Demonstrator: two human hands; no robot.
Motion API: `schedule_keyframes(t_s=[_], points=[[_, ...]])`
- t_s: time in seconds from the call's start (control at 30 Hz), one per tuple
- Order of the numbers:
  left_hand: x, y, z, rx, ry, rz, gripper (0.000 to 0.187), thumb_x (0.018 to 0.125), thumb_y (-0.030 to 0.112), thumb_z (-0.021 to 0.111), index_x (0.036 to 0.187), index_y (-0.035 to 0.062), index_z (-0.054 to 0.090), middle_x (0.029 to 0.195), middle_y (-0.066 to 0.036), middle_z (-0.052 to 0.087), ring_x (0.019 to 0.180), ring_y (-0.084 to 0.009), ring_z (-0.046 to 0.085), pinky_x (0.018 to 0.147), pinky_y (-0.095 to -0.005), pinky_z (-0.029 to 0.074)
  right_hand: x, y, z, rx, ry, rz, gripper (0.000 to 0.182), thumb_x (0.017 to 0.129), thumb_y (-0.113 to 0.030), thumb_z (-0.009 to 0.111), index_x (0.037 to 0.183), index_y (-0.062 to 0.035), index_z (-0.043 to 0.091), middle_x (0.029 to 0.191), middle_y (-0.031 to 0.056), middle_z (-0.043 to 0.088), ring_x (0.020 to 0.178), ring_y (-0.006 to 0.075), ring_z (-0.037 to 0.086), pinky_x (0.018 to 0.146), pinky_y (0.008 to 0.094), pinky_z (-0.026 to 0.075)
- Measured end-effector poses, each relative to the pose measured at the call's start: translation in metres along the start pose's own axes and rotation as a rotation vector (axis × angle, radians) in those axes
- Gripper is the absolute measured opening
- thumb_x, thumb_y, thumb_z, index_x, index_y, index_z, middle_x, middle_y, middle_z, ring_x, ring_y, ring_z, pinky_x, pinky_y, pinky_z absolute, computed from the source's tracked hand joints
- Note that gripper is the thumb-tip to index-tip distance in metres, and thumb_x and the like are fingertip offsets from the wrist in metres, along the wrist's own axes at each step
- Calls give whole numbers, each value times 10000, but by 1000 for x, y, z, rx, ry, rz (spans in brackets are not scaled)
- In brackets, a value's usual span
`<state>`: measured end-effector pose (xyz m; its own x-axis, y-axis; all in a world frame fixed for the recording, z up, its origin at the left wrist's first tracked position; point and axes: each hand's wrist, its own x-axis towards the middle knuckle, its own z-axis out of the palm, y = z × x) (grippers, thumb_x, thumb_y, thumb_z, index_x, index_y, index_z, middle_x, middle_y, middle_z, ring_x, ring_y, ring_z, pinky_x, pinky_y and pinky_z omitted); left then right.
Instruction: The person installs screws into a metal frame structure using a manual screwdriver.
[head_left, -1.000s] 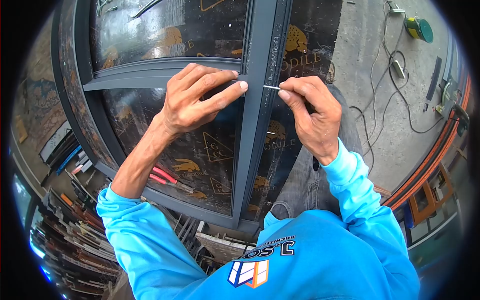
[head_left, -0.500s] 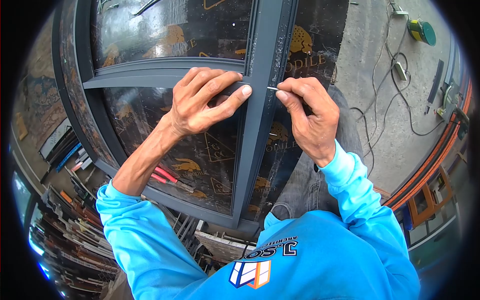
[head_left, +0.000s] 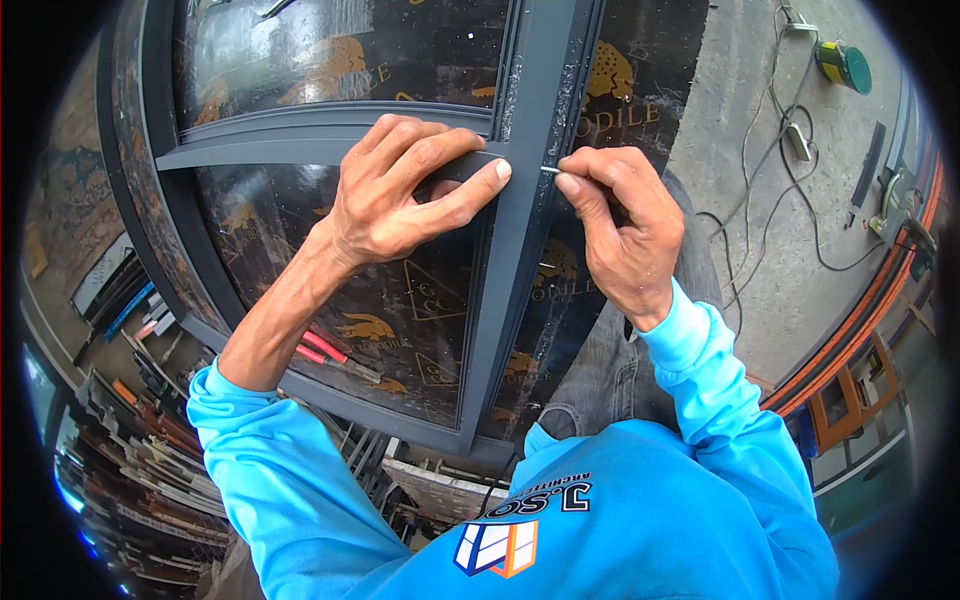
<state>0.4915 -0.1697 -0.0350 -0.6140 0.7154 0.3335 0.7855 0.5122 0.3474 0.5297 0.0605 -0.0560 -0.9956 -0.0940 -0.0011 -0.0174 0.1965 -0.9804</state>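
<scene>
A dark grey metal frame point(head_left: 487, 330) lies in front of me, with a crossbar point(head_left: 265, 153) meeting its long upright. My left hand point(head_left: 405, 195) grips the crossbar close to that joint, its thumb reaching the edge of the upright. On the upright's other side, my right hand point(head_left: 630, 215) pinches a thin silver screw or rivet point(head_left: 551, 170) between thumb and forefinger. The pin points at the outer side of the upright, level with the joint. Metal shavings speckle that side. Lower down, another small silver pin point(head_left: 546, 265) sticks out beside the upright.
Under the frame is a dark board point(head_left: 650, 75) with gold crocodile prints. Pliers with red handles point(head_left: 325, 347) lie on it inside the lower opening. To the right, cables point(head_left: 790, 180) and a green tin point(head_left: 843, 66) are on the concrete floor. Stacked profiles point(head_left: 130, 470) fill the lower left.
The view has shifted slightly. My right hand has moved a little up with the pin, which sits near the upright's side; my left hand keeps its hold on the crossbar.
</scene>
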Motion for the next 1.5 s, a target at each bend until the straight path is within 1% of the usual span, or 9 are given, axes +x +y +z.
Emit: schedule_keyframes(t_s=[0.17, 0.33, 0.67, 0.87, 0.93, 0.97, 1.03, 1.3, 1.5], points=[[1, 0, 0, -7, 8, 4, 443, 655, 69, 746, 1082, 179, 697, 945, -49, 654, 827, -190, 630, 681, -313, 507, -1, 0, 1, 5, 15, -19, 104, 813, 21, 699, 907, -11, 670, 833, 83, 635, 725, 182, 634, 608, 286, 509], [1, 0, -3, -59, -46, 12, 413, 704, 12, 707, 1101, 124, 684, 996, -117, 651, 856, -243, 637, 703, -348, 519, -2, -1, 3, -31, 39, -68, 126, 798, 19, 710, 915, -10, 672, 821, 88, 629, 684, 194, 624, 576, 291, 495], [1, 0, -2, -80, -54, 12, 469, 680, -1, 703, 1134, 109, 658, 1004, -125, 641, 852, -247, 631, 688, -349, 512, 4, -9, 1, -171, -13, -159, 126, 799, 58, 700, 912, 7, 675, 772, 83, 594, 651, 170, 587, 553, 281, 462], [3, 1, -1, -57, -22, 5, 404, 640, 29, 718, 1036, 99, 690, 963, -79, 639, 836, -211, 616, 685, -327, 505, 14, -6, -6, -146, -77, -195, 164, 781, 27, 709, 934, -11, 664, 701, 78, 533, 597, 192, 547, 512, 307, 432], [3, 0, -2, -56, -34, 14, 407, 635, 38, 719, 1037, 93, 689, 968, -83, 640, 839, -213, 616, 687, -328, 505, 16, -7, -12, 96, -232, 163, 146, 829, -1, 688, 975, -3, 669, 718, 64, 591, 628, 135, 569, 523, 267, 447], [4, 0, -1, -58, -32, 17, 407, 635, 38, 719, 1037, 93, 689, 968, -83, 640, 839, -213, 616, 687, -328, 505, 16, -12, -13, 94, -230, 163, 146, 829, -1, 688, 975, -3, 669, 718, 64, 591, 628, 135, 569, 523, 267, 447], [5, 1, -2, -76, -35, -1, 411, 631, 45, 718, 1038, 91, 689, 968, -85, 640, 840, -214, 615, 688, -329, 504, 14, -25, -12, 359, -219, 560, 143, 873, -32, 669, 1014, -5, 668, 789, 54, 657, 689, 78, 583, 569, 215, 470], [5, 2, -2, -79, -42, -11, 409, 625, 44, 713, 1031, 87, 687, 969, -87, 640, 841, -214, 616, 685, -331, 499, -2, -18, 0, 516, -38, 445, 151, 890, -5, 640, 1041, -1, 638, 874, 79, 704, 689, 108, 653, 584, 245, 524], [2, 1, -2, -102, -58, -4, 470, 659, -14, 697, 1116, 88, 651, 1000, -132, 644, 835, -248, 626, 684, -355, 510, 2, -8, 0, -242, -47, -183, 102, 830, 10, 669, 918, 11, 618, 782, 95, 647, 663, 229, 652, 552, 316, 496]])
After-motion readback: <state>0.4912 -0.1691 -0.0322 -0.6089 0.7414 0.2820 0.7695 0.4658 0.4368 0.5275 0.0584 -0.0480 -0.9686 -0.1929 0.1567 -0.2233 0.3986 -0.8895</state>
